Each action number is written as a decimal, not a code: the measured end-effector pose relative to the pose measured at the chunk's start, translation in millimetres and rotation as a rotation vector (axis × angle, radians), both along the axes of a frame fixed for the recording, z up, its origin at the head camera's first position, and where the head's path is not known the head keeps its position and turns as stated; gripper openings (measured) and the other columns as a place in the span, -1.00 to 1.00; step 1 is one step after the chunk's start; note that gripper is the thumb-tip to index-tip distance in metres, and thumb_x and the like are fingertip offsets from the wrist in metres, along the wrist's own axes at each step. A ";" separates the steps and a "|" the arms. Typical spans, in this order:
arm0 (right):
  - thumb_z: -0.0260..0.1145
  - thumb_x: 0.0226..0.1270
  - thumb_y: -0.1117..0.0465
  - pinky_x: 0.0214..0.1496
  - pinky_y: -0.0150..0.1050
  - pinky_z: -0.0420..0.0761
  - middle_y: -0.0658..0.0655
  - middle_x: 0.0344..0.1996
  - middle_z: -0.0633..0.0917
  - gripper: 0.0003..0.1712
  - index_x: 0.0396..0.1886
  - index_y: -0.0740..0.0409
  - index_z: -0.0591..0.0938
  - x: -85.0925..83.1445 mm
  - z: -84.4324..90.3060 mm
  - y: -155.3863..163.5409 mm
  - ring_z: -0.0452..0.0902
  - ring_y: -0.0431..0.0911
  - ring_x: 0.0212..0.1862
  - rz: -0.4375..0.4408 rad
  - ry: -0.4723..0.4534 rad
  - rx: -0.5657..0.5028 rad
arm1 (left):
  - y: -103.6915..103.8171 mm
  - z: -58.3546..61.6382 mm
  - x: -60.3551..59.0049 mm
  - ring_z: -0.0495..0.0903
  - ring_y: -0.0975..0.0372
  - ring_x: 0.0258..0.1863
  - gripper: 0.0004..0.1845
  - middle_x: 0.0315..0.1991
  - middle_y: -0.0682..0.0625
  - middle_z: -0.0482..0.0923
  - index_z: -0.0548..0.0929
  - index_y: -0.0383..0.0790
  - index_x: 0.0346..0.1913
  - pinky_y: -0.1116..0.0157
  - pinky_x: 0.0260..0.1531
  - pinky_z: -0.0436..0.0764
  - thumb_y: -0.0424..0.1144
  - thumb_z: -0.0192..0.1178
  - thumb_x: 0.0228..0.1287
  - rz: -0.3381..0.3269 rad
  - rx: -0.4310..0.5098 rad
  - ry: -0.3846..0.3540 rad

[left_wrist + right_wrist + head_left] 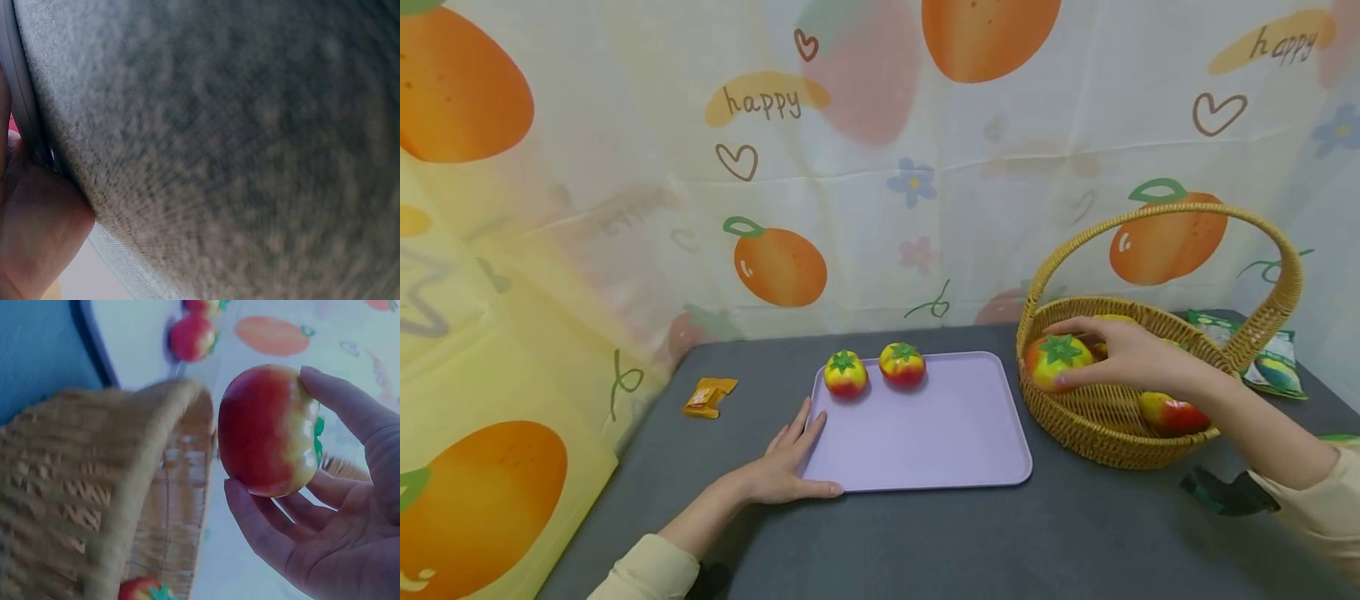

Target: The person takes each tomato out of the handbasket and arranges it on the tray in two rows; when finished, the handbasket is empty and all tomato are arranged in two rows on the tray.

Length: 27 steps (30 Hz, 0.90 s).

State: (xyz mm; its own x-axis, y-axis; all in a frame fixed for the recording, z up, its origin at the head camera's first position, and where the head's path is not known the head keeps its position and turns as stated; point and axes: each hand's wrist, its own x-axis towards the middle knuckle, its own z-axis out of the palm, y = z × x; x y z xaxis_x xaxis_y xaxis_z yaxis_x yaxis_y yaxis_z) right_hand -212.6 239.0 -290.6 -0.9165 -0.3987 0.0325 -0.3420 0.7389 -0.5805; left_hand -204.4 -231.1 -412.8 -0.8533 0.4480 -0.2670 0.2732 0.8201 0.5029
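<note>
My right hand [1108, 358] holds a red-and-yellow toy tomato [269, 431] with a green star-shaped top, thumb on one side and fingers on the other. In the head view it is over the left rim of the wicker basket [1097, 446]. My left hand [790, 467] rests at the near left corner of the lilac tray [925, 442], fingers extended along its left edge and thumb along the front edge. Two similar toy tomatoes, one on the left [846, 375] and one on the right [902, 365], sit near the tray's back left corner.
More toy fruit, including a red-and-yellow one [1172, 414], lies inside the basket, whose tall handle [1165, 208] arches overhead. Behind its right side is a green packet [1273, 367]. An orange wrapped packet [709, 397] lies left of the tray. A printed curtain [865, 200] hangs behind the table.
</note>
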 end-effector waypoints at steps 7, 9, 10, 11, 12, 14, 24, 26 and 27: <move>0.38 -0.02 -0.23 -0.09 -0.08 0.45 0.08 0.08 0.49 -0.25 0.19 -0.10 0.43 2.3 -2.2 -23.3 0.41 -0.02 -0.02 0.016 -0.019 -0.016 | -0.4 1.1 0.9 -0.33 -0.02 0.40 0.17 0.43 -0.08 -0.59 -0.17 -0.10 0.46 -0.13 0.26 -0.30 0.34 0.23 -0.09 -0.004 0.002 0.006; 0.39 -0.03 -0.23 -0.09 -0.10 0.44 0.06 0.06 0.50 -0.24 0.18 -0.11 0.44 1.3 -3.7 -31.0 0.42 -0.03 -0.05 0.025 -0.029 -0.034 | -0.8 1.1 1.0 -0.33 -0.02 0.40 0.17 0.43 -0.08 -0.59 -0.17 -0.10 0.46 -0.12 0.26 -0.30 0.34 0.23 -0.08 -0.004 0.001 0.009; 0.39 -0.04 -0.23 -0.11 -0.13 0.44 0.05 0.05 0.51 -0.25 0.18 -0.11 0.44 0.7 -4.6 -34.8 0.42 -0.05 -0.08 0.030 -0.028 -0.038 | -1.0 1.1 1.0 -0.34 -0.01 0.40 0.18 0.43 -0.08 -0.60 -0.18 -0.10 0.46 -0.11 0.26 -0.30 0.34 0.22 -0.08 -0.005 -0.002 0.011; 0.39 -0.04 -0.23 -0.12 -0.15 0.44 0.04 0.03 0.52 -0.25 0.18 -0.11 0.44 -0.1 -5.7 -38.8 0.43 -0.07 -0.11 0.032 -0.031 -0.043 | -1.1 1.3 1.1 -0.34 -0.01 0.40 0.18 0.43 -0.08 -0.60 -0.18 -0.11 0.46 -0.11 0.27 -0.30 0.34 0.22 -0.08 -0.005 -0.002 0.015; 0.40 -0.04 -0.23 -0.12 -0.16 0.44 0.04 0.01 0.54 -0.24 0.18 -0.10 0.44 -0.8 -6.8 -42.8 0.44 -0.07 -0.12 0.037 -0.036 -0.054 | -1.1 1.4 1.2 -0.34 0.00 0.40 0.18 0.43 -0.07 -0.60 -0.19 -0.10 0.46 -0.10 0.27 -0.30 0.35 0.22 -0.08 -0.005 -0.004 0.016; 0.41 -0.05 -0.21 -0.12 -0.17 0.45 0.05 -0.01 0.55 -0.23 0.18 -0.07 0.44 -2.5 -9.4 -51.2 0.45 -0.08 -0.13 0.039 -0.057 -0.079 | -1.1 1.6 1.0 -0.35 0.02 0.41 0.19 0.43 -0.06 -0.60 -0.20 -0.09 0.46 -0.09 0.28 -0.30 0.36 0.22 -0.09 -0.005 -0.009 0.017; 0.42 -0.01 -0.11 -0.08 -0.12 0.46 0.17 0.00 0.55 -0.19 0.23 0.10 0.39 -16.5 -33.7 -90.3 0.42 0.05 0.02 -0.003 -0.147 -0.198 | 0.2 0.1 0.6 -0.34 0.05 0.41 0.21 0.43 -0.06 -0.59 -0.22 -0.13 0.46 -0.05 0.29 -0.29 0.36 0.22 -0.10 -0.016 -0.003 0.028; 0.42 0.00 -0.10 -0.05 -0.08 0.46 0.19 0.03 0.53 -0.19 0.24 0.11 0.39 -20.3 -40.2 -97.4 0.39 0.09 0.08 -0.027 -0.165 -0.226 | 0.1 0.2 1.1 -0.34 0.04 0.41 0.21 0.43 -0.08 -0.59 -0.21 -0.14 0.46 -0.06 0.29 -0.29 0.35 0.22 -0.09 -0.013 0.002 0.026; 0.42 0.00 -0.09 -0.04 -0.06 0.46 0.21 0.05 0.51 -0.18 0.24 0.11 0.38 -22.5 -43.6 -101.0 0.37 0.12 0.11 -0.039 -0.176 -0.242 | -0.1 0.4 1.5 -0.33 0.03 0.41 0.20 0.43 -0.09 -0.58 -0.20 -0.15 0.46 -0.07 0.28 -0.29 0.35 0.23 -0.09 -0.012 0.004 0.028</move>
State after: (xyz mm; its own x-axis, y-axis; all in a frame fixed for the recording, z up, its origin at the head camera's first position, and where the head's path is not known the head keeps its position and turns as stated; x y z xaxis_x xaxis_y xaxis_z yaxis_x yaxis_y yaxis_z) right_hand -235.1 138.0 -334.3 -0.9308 -0.3634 -0.0383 -0.1950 0.5827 -0.7890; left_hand -202.9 -231.1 -412.4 -0.8548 0.4594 -0.2414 0.2969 0.8144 0.4986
